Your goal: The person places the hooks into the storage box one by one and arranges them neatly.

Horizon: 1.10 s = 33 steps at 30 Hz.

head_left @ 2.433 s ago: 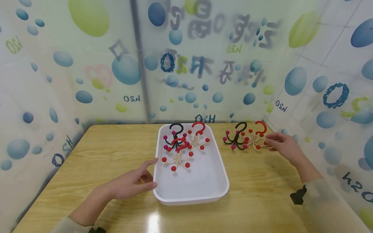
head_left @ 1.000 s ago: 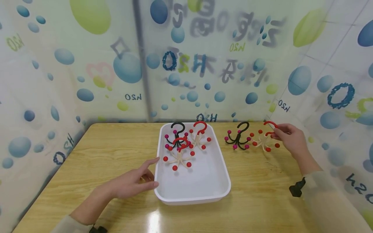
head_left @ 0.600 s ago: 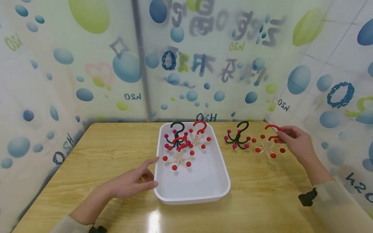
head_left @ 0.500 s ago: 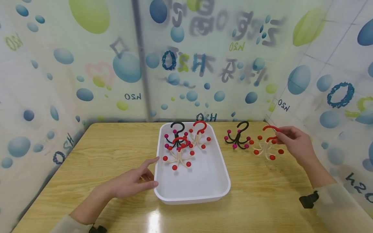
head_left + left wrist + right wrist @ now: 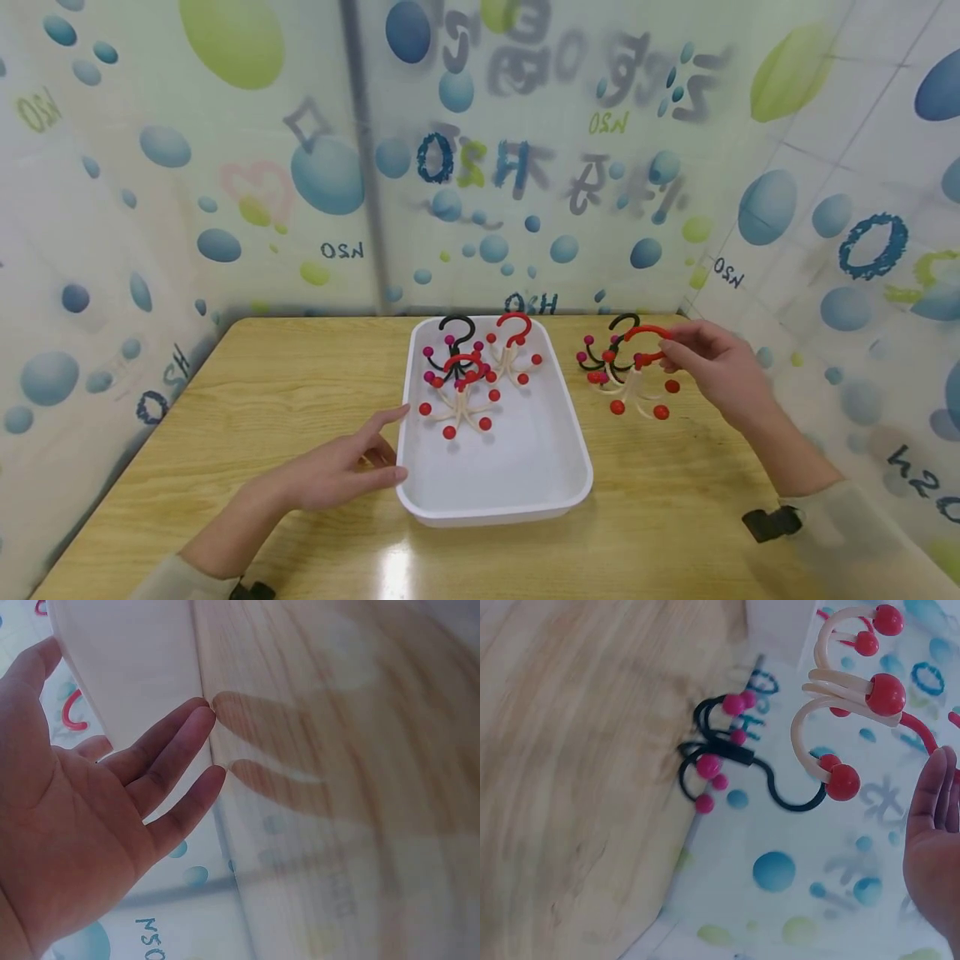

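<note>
My right hand (image 5: 723,367) pinches the red hook of a cream claw-shaped hanger (image 5: 634,385) with red ball tips. The right wrist view shows this hanger raised above the table, its arms spread. Behind it stands a black hanger (image 5: 731,751) with magenta balls on the table, partly covered in the head view. My left hand (image 5: 333,471) rests its thumb and index fingertip at the left rim of a white tray (image 5: 517,467), fingers extended. Inside the tray are a black hanger (image 5: 454,360) and two cream hangers with red hooks, one at the back (image 5: 508,358), one nearer (image 5: 462,404).
The wooden table (image 5: 300,375) reaches back to a wall covering (image 5: 480,192) printed with blue and green bubbles. Its right side panel (image 5: 840,275) stands close to the right hand. The three hangers fill the tray's far half.
My right hand took the cream hanger by its red hook, first drew it rightward, then carried it left in front of the black hanger. The left hand and tray stay put.
</note>
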Available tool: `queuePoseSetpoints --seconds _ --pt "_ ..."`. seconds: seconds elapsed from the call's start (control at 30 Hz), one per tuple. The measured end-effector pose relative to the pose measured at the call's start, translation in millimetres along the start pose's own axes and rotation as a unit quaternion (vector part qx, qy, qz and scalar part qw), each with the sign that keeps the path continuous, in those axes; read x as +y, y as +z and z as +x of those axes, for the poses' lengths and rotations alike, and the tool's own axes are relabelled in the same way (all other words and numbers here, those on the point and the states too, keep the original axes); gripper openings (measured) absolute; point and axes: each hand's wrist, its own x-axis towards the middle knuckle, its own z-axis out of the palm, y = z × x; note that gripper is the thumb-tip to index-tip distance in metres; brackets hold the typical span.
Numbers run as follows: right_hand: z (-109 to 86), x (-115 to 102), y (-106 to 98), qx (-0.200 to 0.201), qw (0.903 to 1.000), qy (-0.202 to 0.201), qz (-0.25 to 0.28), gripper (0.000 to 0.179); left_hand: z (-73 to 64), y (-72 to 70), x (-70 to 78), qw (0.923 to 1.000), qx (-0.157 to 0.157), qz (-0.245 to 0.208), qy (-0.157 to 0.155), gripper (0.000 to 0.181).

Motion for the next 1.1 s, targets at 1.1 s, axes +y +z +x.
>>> queuePoseSetpoints --seconds 1.1 --pt "36.1 -22.5 128.5 -0.115 0.9926 0.005 0.038 0.024 0.4 -0.9 0.6 1.0000 0.001 -0.004 0.005 0.089"
